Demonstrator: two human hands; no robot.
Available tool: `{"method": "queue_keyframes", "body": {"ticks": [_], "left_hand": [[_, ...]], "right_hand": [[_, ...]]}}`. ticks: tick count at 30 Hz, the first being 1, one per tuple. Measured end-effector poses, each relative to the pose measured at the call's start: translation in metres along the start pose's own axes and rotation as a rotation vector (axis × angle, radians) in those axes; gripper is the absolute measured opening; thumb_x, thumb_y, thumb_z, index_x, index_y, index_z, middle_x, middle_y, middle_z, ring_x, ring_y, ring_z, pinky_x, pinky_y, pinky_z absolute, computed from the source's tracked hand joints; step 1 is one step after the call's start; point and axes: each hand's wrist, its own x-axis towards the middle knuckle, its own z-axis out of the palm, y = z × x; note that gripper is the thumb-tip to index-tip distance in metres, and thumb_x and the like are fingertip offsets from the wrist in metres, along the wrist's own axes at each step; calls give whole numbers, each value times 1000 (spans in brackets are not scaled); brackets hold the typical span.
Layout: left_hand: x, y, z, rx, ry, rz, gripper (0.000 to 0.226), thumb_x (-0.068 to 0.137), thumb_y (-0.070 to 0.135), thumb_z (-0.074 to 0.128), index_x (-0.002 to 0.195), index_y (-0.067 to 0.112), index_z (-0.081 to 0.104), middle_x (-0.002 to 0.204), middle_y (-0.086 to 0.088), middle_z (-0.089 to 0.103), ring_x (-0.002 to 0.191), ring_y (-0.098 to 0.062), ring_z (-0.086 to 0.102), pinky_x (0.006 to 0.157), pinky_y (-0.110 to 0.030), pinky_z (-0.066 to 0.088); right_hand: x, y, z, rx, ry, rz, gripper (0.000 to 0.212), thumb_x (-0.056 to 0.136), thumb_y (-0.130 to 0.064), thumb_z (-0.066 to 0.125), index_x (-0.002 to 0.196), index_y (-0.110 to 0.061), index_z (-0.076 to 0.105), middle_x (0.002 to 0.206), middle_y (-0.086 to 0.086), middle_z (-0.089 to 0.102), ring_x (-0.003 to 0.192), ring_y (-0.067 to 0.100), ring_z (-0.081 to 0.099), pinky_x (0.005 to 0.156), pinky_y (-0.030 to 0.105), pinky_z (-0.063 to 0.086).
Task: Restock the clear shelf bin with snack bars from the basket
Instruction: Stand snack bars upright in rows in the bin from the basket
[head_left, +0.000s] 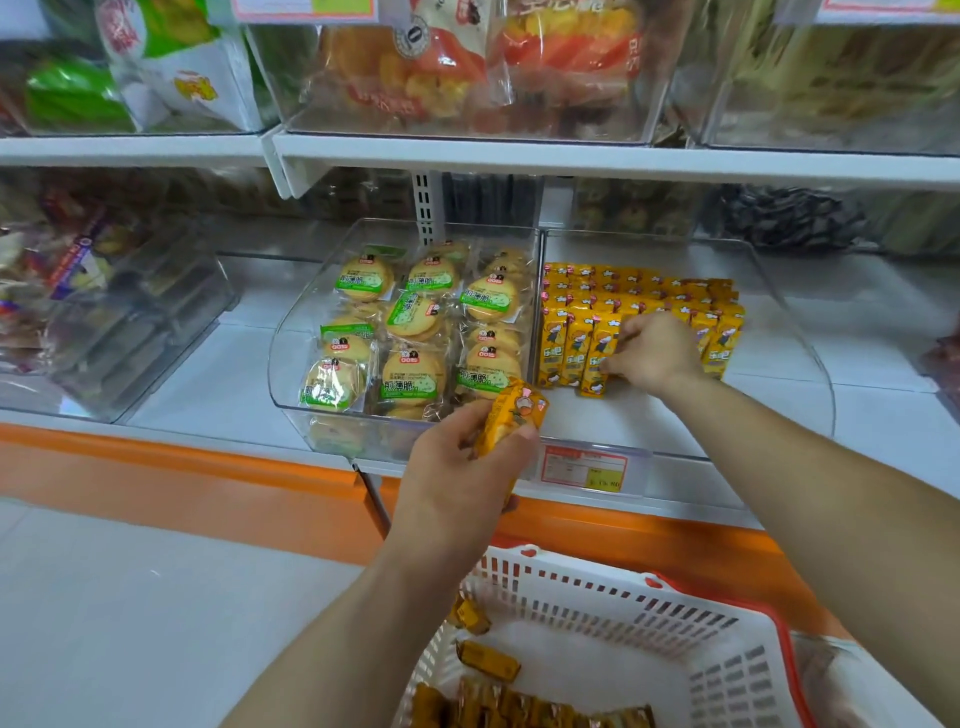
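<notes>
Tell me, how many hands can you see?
2. The left hand holds a bar in front of the bin; the right hand grips a standing bar inside the bin. Neither is hidden.

Right hand (655, 349) pinches a snack bar (597, 358) inside the clear bin (810, 353); left hand (462, 467) grips another bar (511, 415) at the bin's front edge, above the basket (691, 618).

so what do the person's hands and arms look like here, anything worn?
Nothing worn that shows. Left hand and right hand are ungloved. Left forearm and right forearm are uncovered to the frame edge, with no sleeve in view. No watch, band or ring shows on the visible sides.
</notes>
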Motion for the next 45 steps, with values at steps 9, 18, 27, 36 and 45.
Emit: {"method": "queue_keyframes", "body": {"ticks": [9, 18, 27, 36, 45], "left_hand": [[2, -1, 4, -44, 53, -50, 14, 94, 30, 70, 108, 30, 69, 91, 3, 70, 86, -12, 70, 58, -17, 55], [-1, 1, 7, -55, 18, -62, 23, 88, 34, 77, 109, 31, 69, 95, 2, 76, 85, -14, 76, 63, -21, 57], [-16, 1, 24, -39, -113, -58, 64, 61, 43, 88, 118, 24, 66, 103, -1, 78, 85, -21, 78, 68, -25, 61], [-13, 0, 25, 20, -83, -36, 45, 75, 32, 90, 113, 19, 69, 99, -2, 79, 90, -21, 77, 81, -45, 59], [-8, 4, 33, 94, -77, 53, 35, 77, 34, 84, 108, 32, 70, 102, 8, 78, 100, -11, 74, 85, -37, 62]], "right_hand": [[-1, 4, -1, -104, -30, -5, 25, 80, -29, 82, 76, -5, 77, 80, 11, 72, 76, 22, 62, 58, 28, 35], [-84, -13, -72, 294, -122, -196, 8, 86, -25, 76, 94, -25, 73, 78, -1, 74, 73, 7, 69, 63, 23, 50], [-160, -24, -86, 618, -464, -263, 21, 96, -22, 65, 111, -33, 72, 103, 3, 71, 83, 27, 73, 72, 34, 61], [-176, -3, -80, 573, -720, -137, 16, 92, -16, 68, 88, -30, 73, 98, 4, 76, 89, 23, 75, 71, 30, 59], [-169, -16, -73, 749, -384, -204, 35, 93, -25, 68, 123, -41, 58, 104, -9, 70, 88, 20, 74, 68, 36, 62]]}}
